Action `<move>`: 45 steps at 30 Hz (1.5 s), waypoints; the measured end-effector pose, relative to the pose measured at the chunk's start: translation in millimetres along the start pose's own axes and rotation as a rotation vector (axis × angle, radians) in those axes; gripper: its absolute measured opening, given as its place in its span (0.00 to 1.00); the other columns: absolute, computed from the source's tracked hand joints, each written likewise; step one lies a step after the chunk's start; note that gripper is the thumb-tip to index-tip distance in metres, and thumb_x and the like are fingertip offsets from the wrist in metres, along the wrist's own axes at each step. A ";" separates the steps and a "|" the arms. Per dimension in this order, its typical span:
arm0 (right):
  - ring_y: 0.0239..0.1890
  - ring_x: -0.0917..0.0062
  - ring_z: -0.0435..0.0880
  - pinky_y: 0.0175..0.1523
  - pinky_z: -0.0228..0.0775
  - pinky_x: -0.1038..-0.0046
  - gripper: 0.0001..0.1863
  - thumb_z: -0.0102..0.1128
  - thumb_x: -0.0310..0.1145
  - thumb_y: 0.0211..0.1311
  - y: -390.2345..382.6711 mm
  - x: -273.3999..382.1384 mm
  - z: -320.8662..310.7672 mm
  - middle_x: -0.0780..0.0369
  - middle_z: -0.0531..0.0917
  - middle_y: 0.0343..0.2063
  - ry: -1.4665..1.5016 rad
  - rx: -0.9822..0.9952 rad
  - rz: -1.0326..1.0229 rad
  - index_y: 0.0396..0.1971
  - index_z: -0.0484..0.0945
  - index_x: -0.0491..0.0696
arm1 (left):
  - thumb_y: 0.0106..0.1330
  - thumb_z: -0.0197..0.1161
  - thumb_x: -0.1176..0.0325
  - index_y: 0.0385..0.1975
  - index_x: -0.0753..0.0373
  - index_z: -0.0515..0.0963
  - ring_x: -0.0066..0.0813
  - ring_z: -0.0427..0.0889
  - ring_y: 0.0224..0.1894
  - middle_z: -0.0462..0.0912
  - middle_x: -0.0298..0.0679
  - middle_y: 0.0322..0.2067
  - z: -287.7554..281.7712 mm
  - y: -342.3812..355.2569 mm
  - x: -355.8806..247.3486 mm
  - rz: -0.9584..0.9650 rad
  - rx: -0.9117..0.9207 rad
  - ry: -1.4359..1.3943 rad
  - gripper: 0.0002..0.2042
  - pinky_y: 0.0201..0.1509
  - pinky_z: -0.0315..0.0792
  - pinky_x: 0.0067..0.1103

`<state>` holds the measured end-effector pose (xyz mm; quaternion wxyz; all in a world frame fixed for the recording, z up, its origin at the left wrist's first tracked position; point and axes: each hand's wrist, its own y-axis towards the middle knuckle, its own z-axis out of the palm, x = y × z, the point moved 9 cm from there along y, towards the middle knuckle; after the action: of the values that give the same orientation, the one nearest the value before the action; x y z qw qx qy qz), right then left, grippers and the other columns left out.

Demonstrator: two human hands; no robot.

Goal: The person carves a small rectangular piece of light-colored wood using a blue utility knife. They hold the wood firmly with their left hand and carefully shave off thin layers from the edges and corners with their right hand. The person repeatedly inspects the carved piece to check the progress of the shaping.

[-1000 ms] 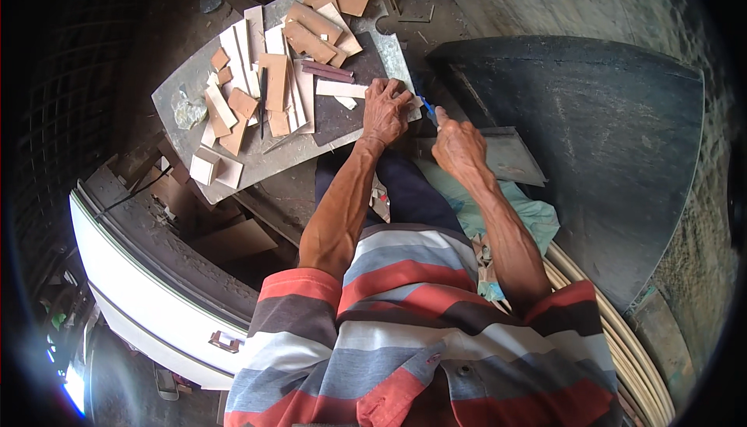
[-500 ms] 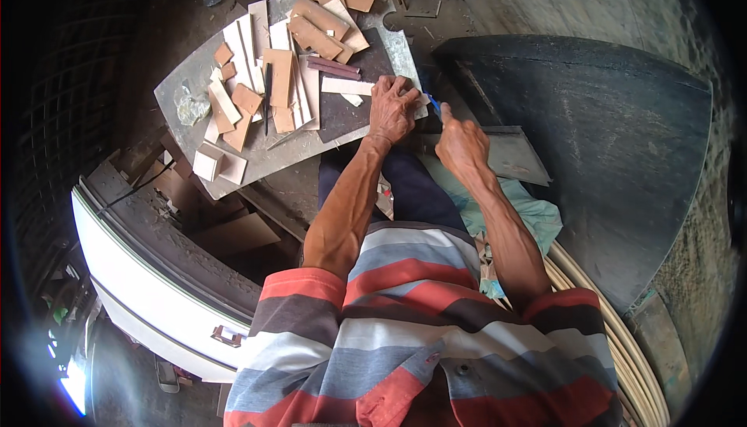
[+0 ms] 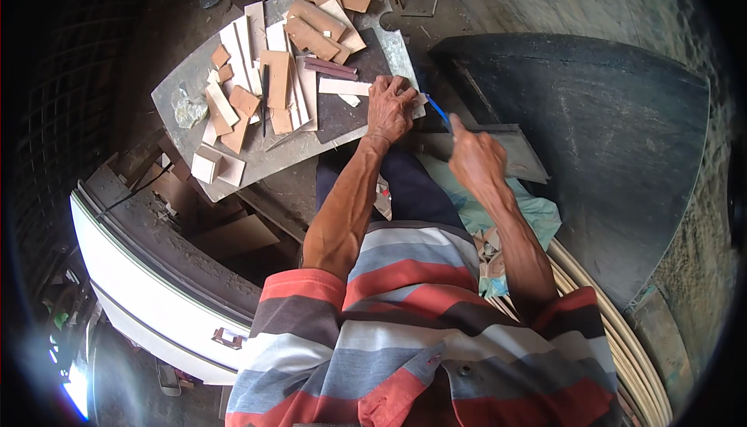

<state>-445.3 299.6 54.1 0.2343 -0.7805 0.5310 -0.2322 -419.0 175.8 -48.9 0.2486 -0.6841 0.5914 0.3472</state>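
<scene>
My left hand [image 3: 391, 108] presses a pale wooden strip [image 3: 344, 86] down on the small work table, its fingers bent over it. A short end of the strip sticks out past my fingers, at the table's right edge. In my right hand [image 3: 476, 158], closed with the index finger stretched along the tool, is a thin blue blade [image 3: 438, 110]. The blade's far tip meets the strip's end by the table edge. Its teeth or edge are too small to make out. A small white offcut [image 3: 349, 100] and dark reddish strips [image 3: 331, 68] lie beside my left hand.
Several brown and pale wood pieces [image 3: 275, 78] cover the table [image 3: 175, 108], with a crumpled clear plastic bag [image 3: 188, 108] at its left. A large dark panel [image 3: 591, 131] leans at the right. A white panel [image 3: 140, 287] stands at lower left; long bent strips [image 3: 622, 333] lie at lower right.
My right hand has pulled back toward me and slightly right with the blue blade, so more of the blade shows. My left hand stays pressed on the strip.
</scene>
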 end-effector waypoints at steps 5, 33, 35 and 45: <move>0.34 0.50 0.85 0.42 0.77 0.55 0.28 0.55 0.24 0.50 12.0 -0.5 10.0 0.45 0.83 0.26 0.015 -0.050 0.004 0.56 0.75 0.45 | 0.46 0.65 0.71 0.30 0.54 0.81 0.43 0.69 0.48 0.74 0.36 0.41 -3.3 4.3 -4.0 0.010 0.013 0.036 0.10 0.51 0.64 0.37; 0.37 0.48 0.84 0.44 0.75 0.53 0.17 0.53 0.24 0.50 3.7 -7.3 -2.9 0.42 0.83 0.29 0.120 0.028 -0.014 0.43 0.78 0.42 | 0.45 0.65 0.72 0.29 0.55 0.81 0.40 0.69 0.47 0.74 0.33 0.38 -2.7 -2.5 -6.3 -0.022 -0.009 0.026 0.10 0.50 0.65 0.35; 0.37 0.48 0.84 0.44 0.75 0.52 0.17 0.53 0.24 0.50 24.6 -4.6 3.5 0.43 0.83 0.28 0.097 -0.051 -0.017 0.43 0.78 0.42 | 0.45 0.65 0.72 0.29 0.54 0.81 0.40 0.69 0.47 0.74 0.33 0.38 -4.3 6.9 -9.8 0.002 -0.029 0.013 0.10 0.50 0.65 0.35; 0.35 0.48 0.84 0.43 0.75 0.53 0.14 0.53 0.24 0.49 28.8 5.6 -3.5 0.43 0.83 0.29 0.095 -0.016 -0.049 0.38 0.79 0.41 | 0.45 0.65 0.73 0.29 0.55 0.81 0.41 0.70 0.46 0.74 0.33 0.39 -2.4 3.1 -6.8 -0.021 -0.026 0.017 0.10 0.49 0.64 0.35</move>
<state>-466.4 284.5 39.8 0.1968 -0.7833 0.5240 -0.2703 -422.0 177.7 -41.9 0.2384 -0.6964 0.5815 0.3464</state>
